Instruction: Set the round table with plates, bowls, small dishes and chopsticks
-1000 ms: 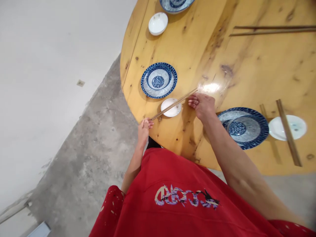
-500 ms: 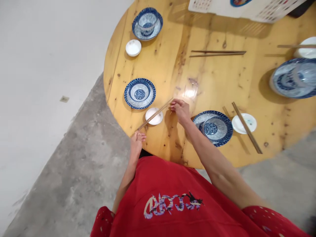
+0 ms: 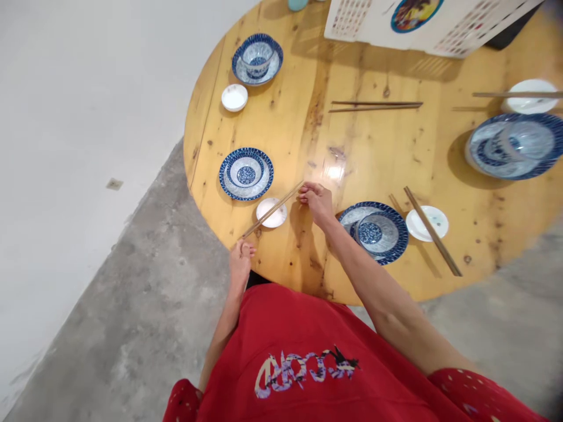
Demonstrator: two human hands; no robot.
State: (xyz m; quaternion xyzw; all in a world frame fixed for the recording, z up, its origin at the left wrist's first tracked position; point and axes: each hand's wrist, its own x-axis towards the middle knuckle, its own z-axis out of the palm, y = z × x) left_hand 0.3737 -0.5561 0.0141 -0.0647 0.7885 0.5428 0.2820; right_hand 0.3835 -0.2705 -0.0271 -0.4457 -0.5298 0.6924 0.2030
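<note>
A pair of wooden chopsticks (image 3: 272, 209) lies slanted across a small white dish (image 3: 271, 212) near the front edge of the round wooden table (image 3: 360, 146). My right hand (image 3: 315, 200) pinches the far end of the chopsticks. My left hand (image 3: 241, 254) pinches their near end at the table's rim. A blue-patterned plate with a bowl (image 3: 246, 173) sits just behind the dish. Another blue plate with a bowl (image 3: 373, 232) lies right of my right forearm.
Further settings ring the table: a blue plate and bowl (image 3: 257, 58) with a white dish (image 3: 234, 97) at the back left, chopsticks (image 3: 375, 106) in the middle, chopsticks on a white dish (image 3: 427, 223) at the right, a large blue bowl (image 3: 514, 144), a white basket (image 3: 422, 20). Concrete floor lies below.
The view has pulled back and shows more of the table. Both hands still hold the ends of the chopsticks over the small white dish, almost unmoved.
</note>
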